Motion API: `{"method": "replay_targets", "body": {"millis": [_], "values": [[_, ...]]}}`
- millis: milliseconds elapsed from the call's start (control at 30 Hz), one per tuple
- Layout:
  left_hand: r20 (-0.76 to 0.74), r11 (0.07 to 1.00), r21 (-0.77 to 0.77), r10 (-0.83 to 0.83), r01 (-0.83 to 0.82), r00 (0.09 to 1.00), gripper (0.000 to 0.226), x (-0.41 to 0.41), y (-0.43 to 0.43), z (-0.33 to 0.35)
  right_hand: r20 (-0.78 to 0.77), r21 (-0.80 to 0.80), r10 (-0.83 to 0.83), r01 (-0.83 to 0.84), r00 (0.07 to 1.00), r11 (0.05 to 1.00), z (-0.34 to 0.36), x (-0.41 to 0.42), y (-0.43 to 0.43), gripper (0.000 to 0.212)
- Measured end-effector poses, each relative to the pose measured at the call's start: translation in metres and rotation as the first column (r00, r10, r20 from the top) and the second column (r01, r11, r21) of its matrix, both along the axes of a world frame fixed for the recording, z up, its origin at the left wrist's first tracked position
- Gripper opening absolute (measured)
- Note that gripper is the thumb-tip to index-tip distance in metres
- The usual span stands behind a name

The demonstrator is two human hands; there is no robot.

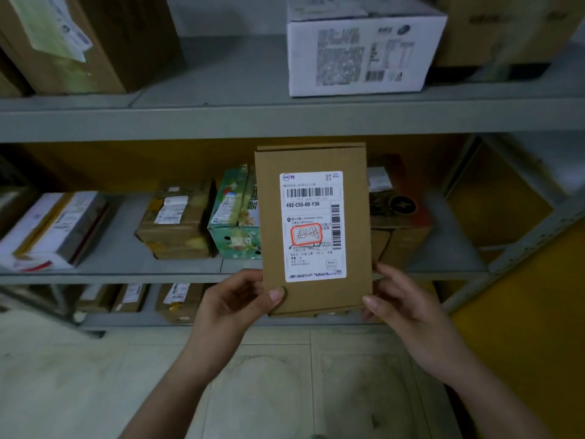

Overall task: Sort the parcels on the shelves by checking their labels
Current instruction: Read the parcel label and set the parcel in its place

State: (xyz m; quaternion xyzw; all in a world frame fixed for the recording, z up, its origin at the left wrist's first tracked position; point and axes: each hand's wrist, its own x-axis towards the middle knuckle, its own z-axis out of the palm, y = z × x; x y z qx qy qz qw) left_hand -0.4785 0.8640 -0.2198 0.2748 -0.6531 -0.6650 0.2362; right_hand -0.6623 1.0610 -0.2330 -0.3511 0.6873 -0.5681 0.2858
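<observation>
Here, left hand (pixel 235 299) and right hand (pixel 400 307) gripping upright parcel (pixel 313 229)

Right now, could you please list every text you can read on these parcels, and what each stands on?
"492-C55-00-Y36": white shipping label on the flat brown cardboard parcel.
Rest of that label, red-boxed handwriting included: too small to read.
Labels on the white cardboard box and other shelved parcels: blurred.

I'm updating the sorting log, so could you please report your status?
Left-hand grip and right-hand grip hold the parcel by its bottom corners. Parcel upright, label facing camera, readable. Nothing covers it.
</observation>
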Motion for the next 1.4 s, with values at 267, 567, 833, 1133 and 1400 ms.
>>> {"method": "replay_targets", "body": {"millis": [267, 567, 833, 1133, 1400], "values": [[0.197, 0.999, 0.039, -0.016, 0.009, 0.98, 0.022, -0.054, 0.043, -0.02, 0.141, 0.065, -0.059, 0.051, 0.988, 0.997, -0.05, -0.036, 0.053, 0.045], [0.215, 0.957, -0.038, -0.275, 0.289, 0.937, 0.02, -0.149, 0.089, -0.02, 0.173, 0.162, -0.319, 0.293, 0.932, 0.942, -0.068, -0.066, 0.137, 0.045], [0.325, 0.838, 0.012, -0.519, 0.545, 0.791, 0.012, -0.217, 0.131, -0.063, 0.253, 0.238, -0.632, 0.586, 0.733, 0.774, -0.086, -0.054, 0.195, 0.045], [0.4, 0.368, 0.257, -0.882, 0.894, 0.248, 0.019, -0.292, 0.126, -0.114, 0.14, 0.458, -0.939, 0.821, 0.313, 0.342, -0.1, 0.007, 0.174, 0.033], [0.475, 0.093, 0.263, -0.879, 0.96, -0.045, 0.022, -0.309, 0.099, -0.104, -0.024, 0.497, -0.989, 0.86, 0.149, 0.118, -0.069, 0.051, 0.101, 0.056]]}}
